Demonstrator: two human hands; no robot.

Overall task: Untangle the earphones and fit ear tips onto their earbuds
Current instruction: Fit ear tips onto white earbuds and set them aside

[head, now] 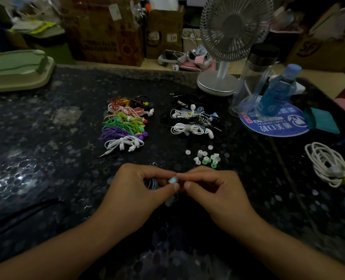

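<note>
Dark speckled table (pixel 46 138); bundled earphones (pixel 125 126) shown in orange, pink, yellow, green, purple and white. Loose ear tips (pixel 207 157) are seen in white and green; a pale blue earbud (pixel 172 180) is also shown. Blue bottle (pixel 276 91); white fan (pixel 228 37).

Ear tips (pixel 207 157) ahead right; left table (pixel 46 150) seemingly open.

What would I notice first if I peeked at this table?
Probably the two hands at the front: the left hand and right hand pinch a pale blue earbud between their fingertips. Behind them on the dark table lies a bright pile of coloured earphone bundles, orange, green, purple and white. A cluster of little white and green ear tips sits just beyond the right hand, and a white desk fan stands at the back.
</note>
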